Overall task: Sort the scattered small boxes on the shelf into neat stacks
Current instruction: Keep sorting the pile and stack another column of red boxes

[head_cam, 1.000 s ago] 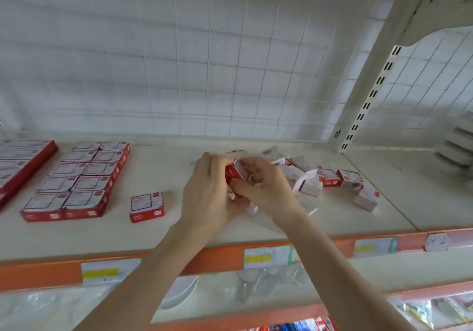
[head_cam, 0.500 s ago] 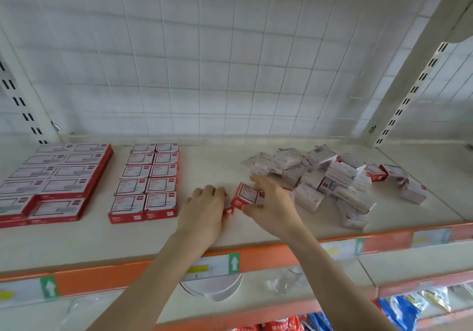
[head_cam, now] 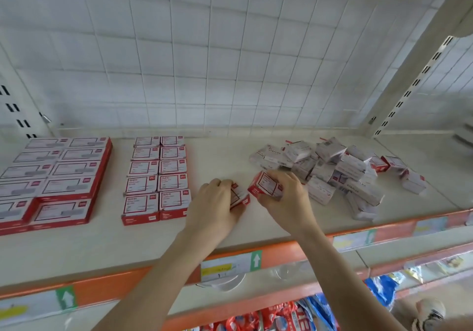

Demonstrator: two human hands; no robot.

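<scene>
My left hand point(head_cam: 216, 202) grips a small red and white box point(head_cam: 239, 197) low on the cream shelf point(head_cam: 217, 156), just right of two neat rows of small boxes point(head_cam: 158, 177). Close beside it, my right hand point(head_cam: 288, 199) holds another small red and white box point(head_cam: 265, 185), tilted and lifted slightly off the shelf. A loose heap of scattered small boxes point(head_cam: 330, 169) lies to the right of my hands.
Larger red and white boxes point(head_cam: 51, 177) sit stacked at the left. A white wire grid backs the shelf. An orange front edge point(head_cam: 281, 251) carries price labels. Lower shelves hold packaged goods point(head_cam: 279, 315). A slotted upright point(head_cam: 409, 85) rises at the right.
My view swung left, then settled. Both hands came down from mid-air to the shelf, each with one box, and now sit apart beside the neat rows.
</scene>
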